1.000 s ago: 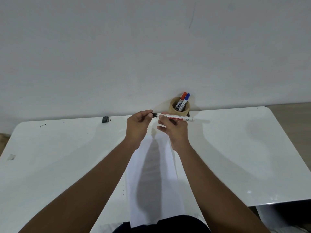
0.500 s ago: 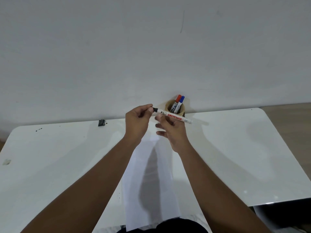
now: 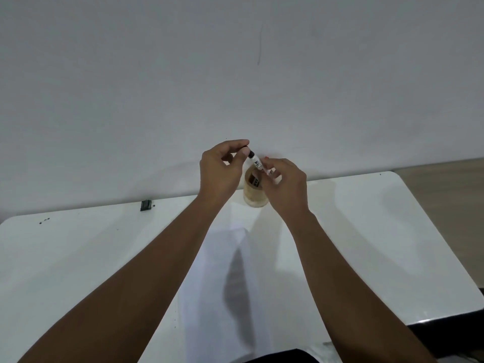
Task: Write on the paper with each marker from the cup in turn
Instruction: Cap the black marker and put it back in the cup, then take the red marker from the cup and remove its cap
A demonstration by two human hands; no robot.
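1. The right hand (image 3: 284, 183) pinches the marker (image 3: 258, 163) by its barrel.
2. Its long axis slants up and left from that grip; the black tip meets the left hand (image 3: 218, 170), whose fingertips close around the cap end.
3. The cup (image 3: 254, 195) stands just below both grips; the paper (image 3: 217, 284) lies nearer the body.

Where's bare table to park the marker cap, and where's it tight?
Free: the table right of the paper, out to its right edge, and the stretch left of the paper, below the small black object. Crowded: the back centre, where left hand, right hand and marker hang over the cup.
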